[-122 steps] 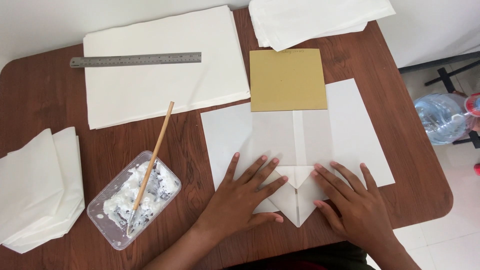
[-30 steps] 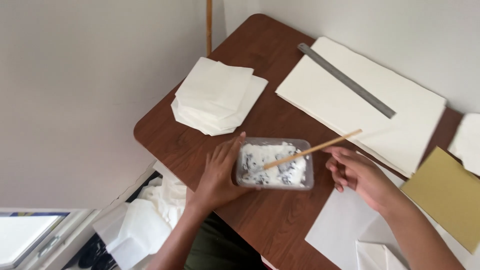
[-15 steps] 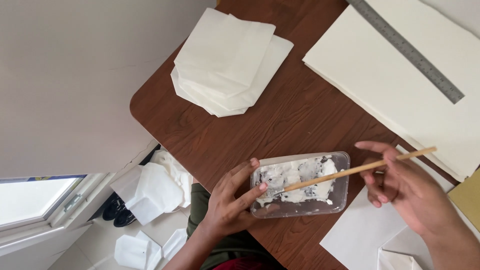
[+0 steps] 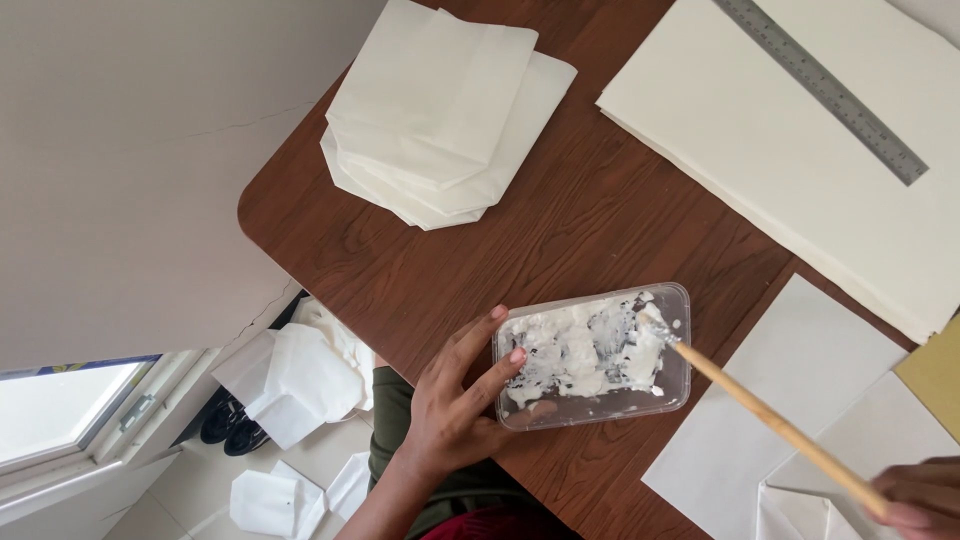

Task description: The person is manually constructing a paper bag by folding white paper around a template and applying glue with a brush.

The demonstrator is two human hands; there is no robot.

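Now the right hand (image 4: 925,497) has pulled back, gripping the far end of the thin wooden stick (image 4: 770,422), whose tip dips into white paste. Left hand (image 4: 455,405) clamps the light, bendy plastic tub (image 4: 592,355), best held by its sides. Folded paper (image 4: 445,110) lies beyond.
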